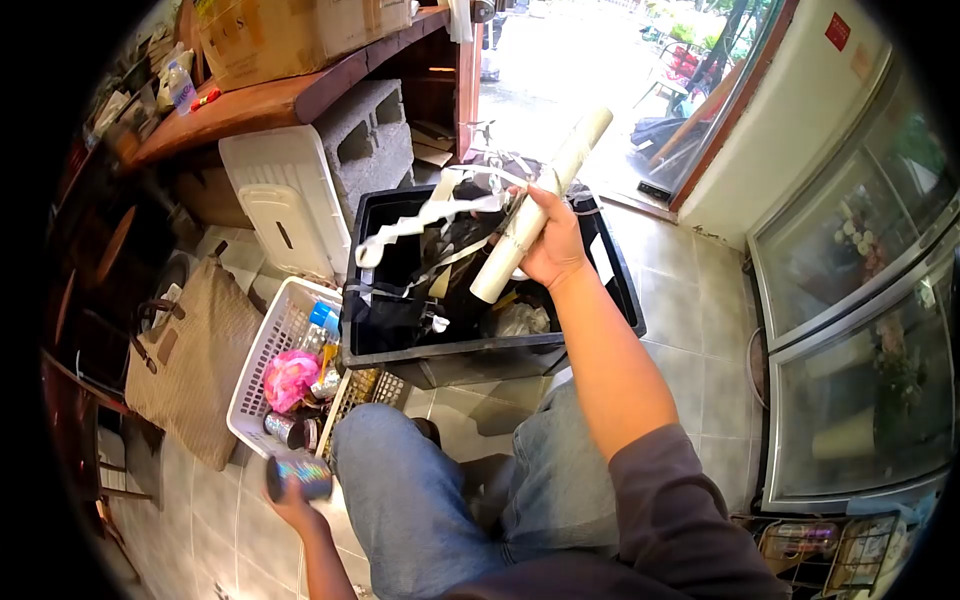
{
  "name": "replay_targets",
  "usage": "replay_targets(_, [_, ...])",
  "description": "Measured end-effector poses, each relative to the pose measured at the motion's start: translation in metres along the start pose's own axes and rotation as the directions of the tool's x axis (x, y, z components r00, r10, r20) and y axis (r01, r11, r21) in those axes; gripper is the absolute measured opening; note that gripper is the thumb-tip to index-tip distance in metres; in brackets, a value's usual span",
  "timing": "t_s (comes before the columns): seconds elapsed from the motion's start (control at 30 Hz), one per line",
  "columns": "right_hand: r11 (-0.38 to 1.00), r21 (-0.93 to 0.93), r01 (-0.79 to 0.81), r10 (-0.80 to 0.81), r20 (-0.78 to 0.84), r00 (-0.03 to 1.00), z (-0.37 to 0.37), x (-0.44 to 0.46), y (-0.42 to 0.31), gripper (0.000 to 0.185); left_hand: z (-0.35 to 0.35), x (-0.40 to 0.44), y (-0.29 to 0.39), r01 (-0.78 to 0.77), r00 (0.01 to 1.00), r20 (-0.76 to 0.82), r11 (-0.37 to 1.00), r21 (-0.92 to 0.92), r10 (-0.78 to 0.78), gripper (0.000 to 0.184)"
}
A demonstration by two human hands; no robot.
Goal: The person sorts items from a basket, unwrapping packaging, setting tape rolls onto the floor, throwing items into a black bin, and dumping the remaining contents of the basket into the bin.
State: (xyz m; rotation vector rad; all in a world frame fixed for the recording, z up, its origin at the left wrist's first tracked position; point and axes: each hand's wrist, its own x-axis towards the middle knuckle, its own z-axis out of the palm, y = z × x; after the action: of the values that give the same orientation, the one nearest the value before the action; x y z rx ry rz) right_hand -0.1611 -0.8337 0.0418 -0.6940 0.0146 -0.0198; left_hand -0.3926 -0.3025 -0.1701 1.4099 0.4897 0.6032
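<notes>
On my feed, the right hand has its fingers wrapped around a tube over the bin. My left hand clasps a roll beside the basket.

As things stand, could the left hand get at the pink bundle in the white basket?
Probably not just yet: the left hand is near the white basket, and the pink bundle shows uncovered from above, but that hand seems occupied with a glittery roll.
</notes>
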Motion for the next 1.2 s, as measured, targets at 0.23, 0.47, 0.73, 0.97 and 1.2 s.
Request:
replay_targets(0.23, [0.985,0.155,-0.071,0.016,0.333,0.943,0.028,-0.009,0.008,0.085,-0.193,-0.131,-0.152,0.119,0.993,-0.077,0.618,0.777,-0.094,0.103])
replay_targets(0.47, [0.968,0.249,-0.019,-0.077,0.374,0.924,0.018,-0.008,-0.003,0.085,-0.219,-0.175,-0.163,0.394,0.884,-0.368,0.036,0.918,-0.290,0.105])
replay_targets(0.73, [0.927,0.375,-0.014,-0.113,0.314,0.943,0.027,-0.012,-0.005,0.076,-0.100,-0.044,-0.119,0.037,0.999,-0.013,0.835,0.550,-0.036,0.056])
replay_targets(0.97, [0.920,0.392,0.021,-0.148,0.297,0.943,0.028,-0.008,0.003,0.083,0.301,-0.025,0.234,-0.505,0.254,0.963,0.861,0.050,0.093,0.059])
replay_targets(1.2, [0.989,0.018,0.144,-0.145,0.055,0.988,0.006,-0.005,-0.001,0.051,0.410,-0.048,0.164,0.046,0.211,0.972,0.992,-0.115,0.103,0.093])
